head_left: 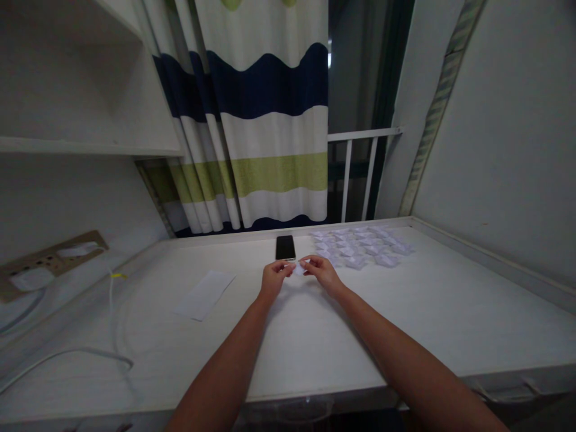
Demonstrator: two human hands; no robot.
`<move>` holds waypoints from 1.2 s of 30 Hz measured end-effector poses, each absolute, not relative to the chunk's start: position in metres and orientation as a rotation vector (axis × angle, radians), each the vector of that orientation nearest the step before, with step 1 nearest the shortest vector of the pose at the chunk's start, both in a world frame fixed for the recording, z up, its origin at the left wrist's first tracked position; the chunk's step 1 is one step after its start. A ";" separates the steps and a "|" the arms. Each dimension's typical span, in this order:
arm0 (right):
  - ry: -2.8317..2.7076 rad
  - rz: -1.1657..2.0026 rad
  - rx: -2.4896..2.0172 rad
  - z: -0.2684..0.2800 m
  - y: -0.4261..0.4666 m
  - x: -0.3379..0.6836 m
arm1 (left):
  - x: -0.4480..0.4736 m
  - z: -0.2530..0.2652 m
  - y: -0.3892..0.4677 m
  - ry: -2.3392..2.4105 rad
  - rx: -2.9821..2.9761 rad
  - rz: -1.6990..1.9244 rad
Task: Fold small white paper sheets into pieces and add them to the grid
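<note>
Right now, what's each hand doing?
Left hand: closed, fingertips pinching one side of a small piece of white paper.
Right hand: closed, fingertips pinching the other side of the same paper.

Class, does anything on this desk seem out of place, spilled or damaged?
Nothing looks spilled or damaged. A white cable trails untidily on the desk at left, unlike the folded papers set in rows.

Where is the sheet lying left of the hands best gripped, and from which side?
Probably by its right long edge, coming from the right with the left hand once freed from the folded piece. The sheet lies flat on the table, that edge facing the hand.
</note>
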State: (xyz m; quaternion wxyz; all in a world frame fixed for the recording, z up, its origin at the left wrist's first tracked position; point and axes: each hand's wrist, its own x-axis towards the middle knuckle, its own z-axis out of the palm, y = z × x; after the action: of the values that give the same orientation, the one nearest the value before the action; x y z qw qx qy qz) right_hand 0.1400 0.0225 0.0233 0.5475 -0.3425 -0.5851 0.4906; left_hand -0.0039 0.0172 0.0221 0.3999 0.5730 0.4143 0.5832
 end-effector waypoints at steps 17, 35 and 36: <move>-1.278 1.186 -0.856 0.026 0.022 0.143 | -0.005 0.023 0.018 1.059 1.453 1.484; -1.271 1.155 -0.836 0.026 0.023 0.145 | -0.001 0.023 0.014 0.909 1.408 1.301; -1.271 1.163 -0.837 0.027 0.023 0.144 | -0.001 0.022 0.015 0.908 1.419 1.304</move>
State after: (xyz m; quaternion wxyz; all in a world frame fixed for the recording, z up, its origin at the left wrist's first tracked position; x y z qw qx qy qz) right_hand 0.1445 0.0225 0.0269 0.5756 -0.3573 -0.5426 0.4966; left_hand -0.0010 0.0151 0.0224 0.4843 0.5826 0.3730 0.5357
